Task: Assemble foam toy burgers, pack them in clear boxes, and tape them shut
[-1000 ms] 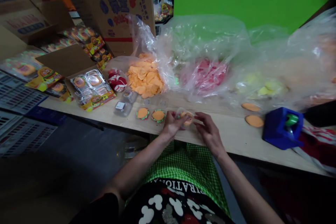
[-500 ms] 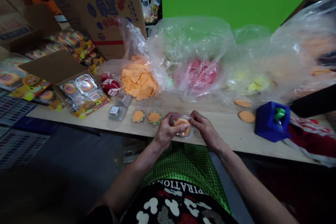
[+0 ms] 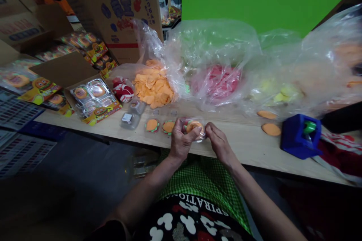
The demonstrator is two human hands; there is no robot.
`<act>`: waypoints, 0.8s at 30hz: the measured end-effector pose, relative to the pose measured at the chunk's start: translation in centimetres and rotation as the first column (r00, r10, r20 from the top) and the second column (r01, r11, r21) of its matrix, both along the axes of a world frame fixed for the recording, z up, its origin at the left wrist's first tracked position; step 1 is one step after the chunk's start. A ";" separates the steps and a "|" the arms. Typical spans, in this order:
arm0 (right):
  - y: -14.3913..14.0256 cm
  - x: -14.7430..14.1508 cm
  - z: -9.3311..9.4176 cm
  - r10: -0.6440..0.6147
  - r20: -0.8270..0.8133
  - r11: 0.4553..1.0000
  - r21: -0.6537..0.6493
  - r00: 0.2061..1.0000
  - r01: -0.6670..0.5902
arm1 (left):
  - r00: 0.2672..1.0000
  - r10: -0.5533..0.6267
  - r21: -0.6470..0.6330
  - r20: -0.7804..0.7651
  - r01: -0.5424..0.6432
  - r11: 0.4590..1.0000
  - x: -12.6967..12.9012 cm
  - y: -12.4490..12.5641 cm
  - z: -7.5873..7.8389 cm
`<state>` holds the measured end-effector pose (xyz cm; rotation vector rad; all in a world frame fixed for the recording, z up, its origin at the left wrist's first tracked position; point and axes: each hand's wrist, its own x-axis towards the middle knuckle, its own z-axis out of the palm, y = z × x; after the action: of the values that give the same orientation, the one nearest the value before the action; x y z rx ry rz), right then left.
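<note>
Above the table's front edge is a small clear plastic box (image 3: 200, 131) with an orange toy burger inside. My left hand (image 3: 181, 141) is closed round its left side, the thumb lying across the top. At the right edge of the same box, my right hand (image 3: 219, 142) has its fingers pinched together; the fingertips are partly hidden. Left of my left hand lie two layered burger pieces, an outer one (image 3: 152, 125) and an inner one (image 3: 167, 127), each with an orange round on green and red layers. Closed clear boxes (image 3: 130, 120) are farther left.
An open display carton (image 3: 97, 115) of boxed burgers is on the left. Along the back stand plastic bags with orange pieces (image 3: 155, 86), pink pieces (image 3: 219, 81) and yellow pieces (image 3: 285, 94). A blue tape dispenser (image 3: 299, 135) sits at right, beside two orange rounds (image 3: 271, 129).
The view has shifted slightly, so the table things appear farther right. My hands still hold the box, which has tilted and risen a little; my left hand has turned more upright.
</note>
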<state>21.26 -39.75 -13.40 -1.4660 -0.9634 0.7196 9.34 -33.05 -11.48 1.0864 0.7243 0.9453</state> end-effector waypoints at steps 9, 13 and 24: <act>2.5 0.5 0.4 -0.329 -0.126 0.944 -0.011 0.936 0.330 | 0.958 -0.027 0.364 -0.286 0.134 0.922 -0.2 -1.0 -0.2; 2.1 0.5 0.5 -0.378 0.087 0.925 0.000 0.922 0.380 | 0.959 -0.015 0.306 -0.282 0.105 0.946 -0.3 0.0 -0.5; 2.1 0.6 0.3 -0.342 0.091 0.940 0.017 0.935 0.342 | 0.991 -0.050 0.134 -0.125 0.067 0.989 0.0 0.5 -0.4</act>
<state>21.89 -37.68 -13.14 -1.6253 -0.7487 0.3985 9.35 -32.53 -11.86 1.2889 0.7306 0.8947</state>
